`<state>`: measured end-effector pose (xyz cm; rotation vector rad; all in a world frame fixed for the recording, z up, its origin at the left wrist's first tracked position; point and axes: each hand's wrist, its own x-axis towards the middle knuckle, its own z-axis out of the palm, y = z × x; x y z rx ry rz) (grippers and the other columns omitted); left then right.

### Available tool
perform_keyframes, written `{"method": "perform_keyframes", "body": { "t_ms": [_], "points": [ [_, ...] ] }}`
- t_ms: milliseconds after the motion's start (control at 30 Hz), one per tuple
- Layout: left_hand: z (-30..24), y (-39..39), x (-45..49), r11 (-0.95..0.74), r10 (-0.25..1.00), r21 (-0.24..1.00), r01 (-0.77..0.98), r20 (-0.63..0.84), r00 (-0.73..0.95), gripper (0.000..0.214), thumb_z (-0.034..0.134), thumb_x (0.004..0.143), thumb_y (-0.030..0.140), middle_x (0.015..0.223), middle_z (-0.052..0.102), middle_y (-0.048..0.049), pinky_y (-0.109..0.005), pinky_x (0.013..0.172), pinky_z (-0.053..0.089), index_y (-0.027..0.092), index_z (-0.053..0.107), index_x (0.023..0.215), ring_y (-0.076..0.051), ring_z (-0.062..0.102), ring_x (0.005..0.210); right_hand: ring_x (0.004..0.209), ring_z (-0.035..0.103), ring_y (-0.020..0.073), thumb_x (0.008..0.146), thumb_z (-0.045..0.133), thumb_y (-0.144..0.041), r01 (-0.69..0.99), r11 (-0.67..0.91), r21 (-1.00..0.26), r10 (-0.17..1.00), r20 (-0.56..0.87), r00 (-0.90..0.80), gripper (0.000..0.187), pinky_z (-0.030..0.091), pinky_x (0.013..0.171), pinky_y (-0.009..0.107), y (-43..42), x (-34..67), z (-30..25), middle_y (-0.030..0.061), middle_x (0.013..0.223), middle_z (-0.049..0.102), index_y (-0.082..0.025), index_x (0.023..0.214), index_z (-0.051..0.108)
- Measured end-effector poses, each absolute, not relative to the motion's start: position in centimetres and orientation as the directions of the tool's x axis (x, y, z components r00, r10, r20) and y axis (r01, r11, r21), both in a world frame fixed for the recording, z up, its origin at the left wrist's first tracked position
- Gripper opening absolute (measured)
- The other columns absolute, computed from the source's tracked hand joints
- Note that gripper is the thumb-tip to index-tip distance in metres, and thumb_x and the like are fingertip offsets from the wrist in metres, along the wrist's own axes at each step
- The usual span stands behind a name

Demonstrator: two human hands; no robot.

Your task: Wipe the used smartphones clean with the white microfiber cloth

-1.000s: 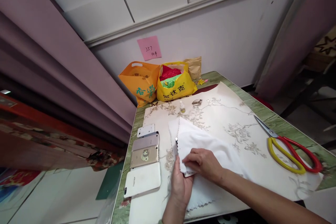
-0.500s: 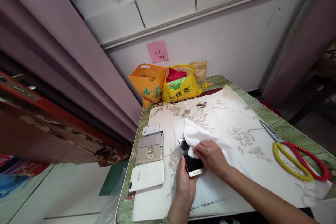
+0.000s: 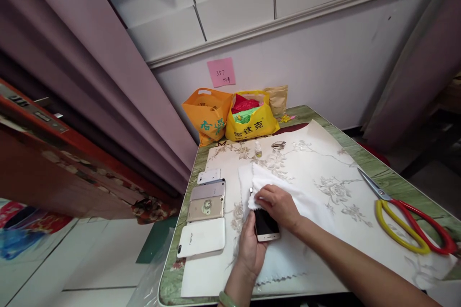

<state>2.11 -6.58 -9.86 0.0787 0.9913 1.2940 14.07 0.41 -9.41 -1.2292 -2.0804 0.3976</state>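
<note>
A smartphone (image 3: 266, 225) with a dark screen and a pale frame rests in my left hand (image 3: 251, 244), which wraps round its lower left side. My right hand (image 3: 279, 206) pinches a white cloth (image 3: 291, 187) with a zigzag-cut edge and presses it onto the upper part of the screen. The cloth covers much of the phone's top half; one top corner peeks out. More of the cloth spreads on the table under and to the right of the phone.
Several phones lie in a column at left, the nearest a white phone (image 3: 201, 237). Large scissors (image 3: 403, 220) with red and yellow handles lie at right. A small bottle (image 3: 258, 149), glasses (image 3: 278, 145), an orange bag (image 3: 207, 115) and a yellow bag (image 3: 252, 122) stand or lie farther back.
My right hand has slid the cloth up and to the left over the screen, baring the lower part and covering the upper part. My left hand keeps its hold on the phone.
</note>
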Motion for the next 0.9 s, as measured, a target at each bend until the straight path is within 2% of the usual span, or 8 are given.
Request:
{"method": "perform_keyframes", "body": {
  "t_ms": [233, 333, 433, 533, 667, 767, 900],
  "points": [
    [-9.6, -6.8, 2.6, 0.319, 0.809, 0.613, -0.723, -0.573, -0.13, 0.031, 0.066, 0.087, 0.03, 0.124, 0.068, -0.0093, -0.039, 0.093, 0.053, 0.02, 0.068, 0.116, -0.023, 0.062, 0.113, 0.091, 0.062, 0.0181, 0.1, 0.048, -0.026, 0.796, 0.347, -0.497, 0.916, 0.361, -0.174, 0.022, 0.045, 0.076, 0.026, 2.7, 14.8, -9.4, 0.0047, 0.099, 0.068, -0.022, 0.096, 0.069],
    [-9.8, -6.8, 2.4, 0.322, 0.807, 0.599, -0.733, -0.578, -0.118, 0.034, 0.064, 0.088, 0.035, 0.121, 0.069, -0.0108, -0.04, 0.093, 0.053, 0.018, 0.067, 0.118, -0.025, 0.062, 0.113, 0.086, 0.061, 0.0176, 0.101, 0.045, -0.024, 0.772, 0.461, -0.437, 0.86, 0.434, -0.268, 0.025, 0.043, 0.075, 0.028, 0.7, 15.3, -10.1, 0.006, 0.099, 0.068, -0.021, 0.097, 0.069],
    [-9.9, -6.8, 2.2, 0.334, 0.848, 0.571, -0.75, -0.529, -0.024, 0.041, 0.059, 0.09, 0.043, 0.122, 0.068, -0.0125, -0.041, 0.095, 0.051, 0.016, 0.066, 0.12, -0.027, 0.061, 0.114, 0.079, 0.058, 0.0164, 0.101, 0.043, -0.021, 0.678, 0.619, -0.396, 0.76, 0.519, -0.392, 0.027, 0.04, 0.074, 0.029, -1.9, 16.2, -10.7, 0.0056, 0.095, 0.069, -0.021, 0.093, 0.069],
    [-9.6, -6.8, 2.1, 0.342, 0.872, 0.557, -0.756, -0.488, 0.035, 0.047, 0.057, 0.09, 0.048, 0.128, 0.065, -0.012, -0.042, 0.098, 0.05, 0.018, 0.064, 0.125, -0.028, 0.059, 0.119, 0.077, 0.058, 0.0152, 0.1, 0.048, -0.021, 0.58, 0.693, -0.429, 0.713, 0.53, -0.459, 0.022, 0.037, 0.075, 0.03, -3.2, 17.3, -10.7, 0.0036, 0.09, 0.069, -0.022, 0.092, 0.069],
    [-9.6, -6.7, 2.1, 0.352, 0.867, 0.561, -0.749, -0.497, 0.036, 0.052, 0.058, 0.089, 0.051, 0.135, 0.061, -0.0112, -0.039, 0.1, 0.049, 0.02, 0.061, 0.131, -0.028, 0.056, 0.123, 0.076, 0.058, 0.0131, 0.094, 0.06, -0.025, 0.434, 0.742, -0.511, 0.664, 0.468, -0.583, 0.012, 0.035, 0.079, 0.031, -3.2, 17.8, -10.0, -0.0014, 0.085, 0.069, -0.026, 0.087, 0.07],
    [-9.9, -6.5, 2.1, 0.352, 0.862, 0.56, -0.75, -0.506, 0.027, 0.051, 0.059, 0.088, 0.051, 0.134, 0.062, -0.0117, -0.039, 0.1, 0.049, 0.019, 0.061, 0.129, -0.027, 0.056, 0.123, 0.074, 0.056, 0.0137, 0.091, 0.066, -0.025, 0.447, 0.708, -0.546, 0.697, 0.441, -0.565, 0.01, 0.033, 0.08, 0.032, -2.6, 16.5, -9.6, -0.0031, 0.08, 0.069, -0.027, 0.083, 0.07],
    [-10.2, -6.4, 2.1, 0.346, 0.863, 0.552, -0.758, -0.505, 0.026, 0.053, 0.057, 0.088, 0.055, 0.129, 0.064, -0.0147, -0.04, 0.098, 0.05, 0.016, 0.063, 0.124, -0.028, 0.057, 0.122, 0.081, 0.054, 0.0165, 0.089, 0.068, -0.026, 0.59, 0.584, -0.557, 0.811, 0.437, -0.39, 0.011, 0.031, 0.082, 0.033, -1.2, 13.9, -9.4, -0.001, 0.08, 0.07, -0.025, 0.079, 0.072]
  ]
}}
